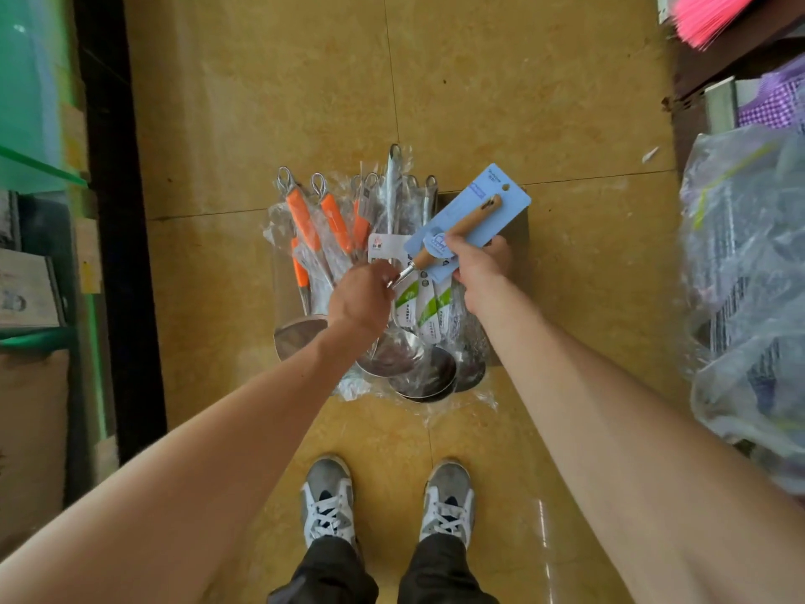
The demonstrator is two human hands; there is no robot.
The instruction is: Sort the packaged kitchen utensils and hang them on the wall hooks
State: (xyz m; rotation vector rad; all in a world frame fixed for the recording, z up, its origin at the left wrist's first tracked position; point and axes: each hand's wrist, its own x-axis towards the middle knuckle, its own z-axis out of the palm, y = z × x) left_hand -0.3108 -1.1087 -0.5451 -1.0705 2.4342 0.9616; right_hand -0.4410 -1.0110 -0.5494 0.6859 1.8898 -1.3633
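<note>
A heap of plastic-wrapped kitchen utensils [383, 272] lies on the yellow tiled floor in front of my feet. It holds orange-handled tools [305, 224] on the left and steel ladles [422, 372] nearest me. My right hand [479, 259] grips a wooden-handled utensil on a light blue card [475, 211], held above the heap. My left hand [361, 294] pinches the metal neck of that same utensil at its lower end. No wall hooks are in view.
A dark shelf unit with green edges and boxes [39, 272] runs along the left. On the right stand clear plastic bags of goods [749, 289] and a shelf with pink and purple items [714, 19]. My two shoes [331, 503] stand just behind the heap.
</note>
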